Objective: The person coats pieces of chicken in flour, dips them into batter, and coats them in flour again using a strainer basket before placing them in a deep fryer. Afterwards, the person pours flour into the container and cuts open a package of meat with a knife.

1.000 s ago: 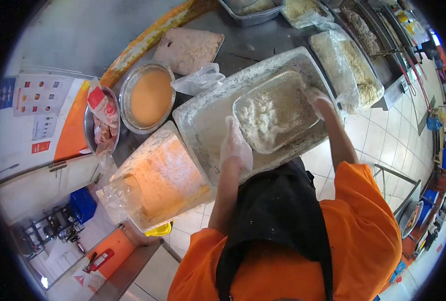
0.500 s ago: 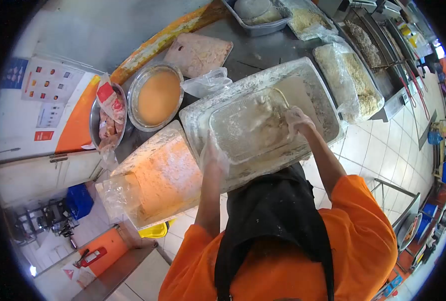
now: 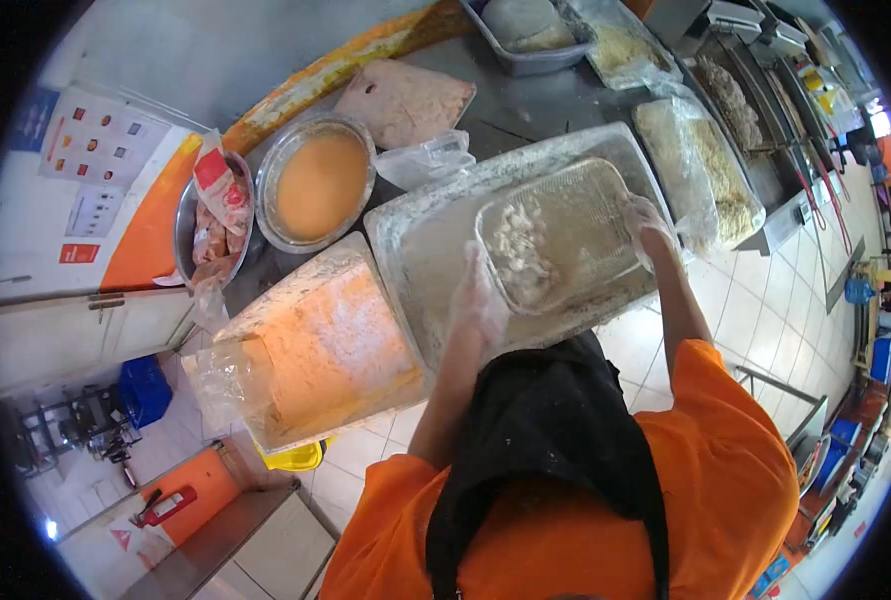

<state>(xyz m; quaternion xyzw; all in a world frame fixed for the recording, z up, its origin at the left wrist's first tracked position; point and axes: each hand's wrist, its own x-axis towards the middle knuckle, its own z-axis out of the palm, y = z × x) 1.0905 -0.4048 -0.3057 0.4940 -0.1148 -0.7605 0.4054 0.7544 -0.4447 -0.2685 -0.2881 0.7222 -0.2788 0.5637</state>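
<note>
A rectangular wire-mesh sieve [image 3: 585,235] hangs over a large white tub [image 3: 415,290] dusted with flour. Several floured pieces [image 3: 520,250] have gathered at the sieve's left end. My left hand [image 3: 478,305], in a clear plastic glove, holds the sieve's left rim with the fingers pointing up along it. Gloved as well, my right hand [image 3: 648,232] is closed on the right end. Part of the grip on each side is hidden.
Beside the tub stands a bin of orange powder [image 3: 350,340]. Behind it are a bowl of orange liquid [image 3: 320,185] and a bowl of raw meat [image 3: 215,235]. A bag of crumbs [image 3: 725,180] lies to the right, and a grey basin [image 3: 535,55] sits at the back.
Both hands have moved the sieve to the right across the tub. The floured pieces, blurred before, now lie bunched toward its left end.
</note>
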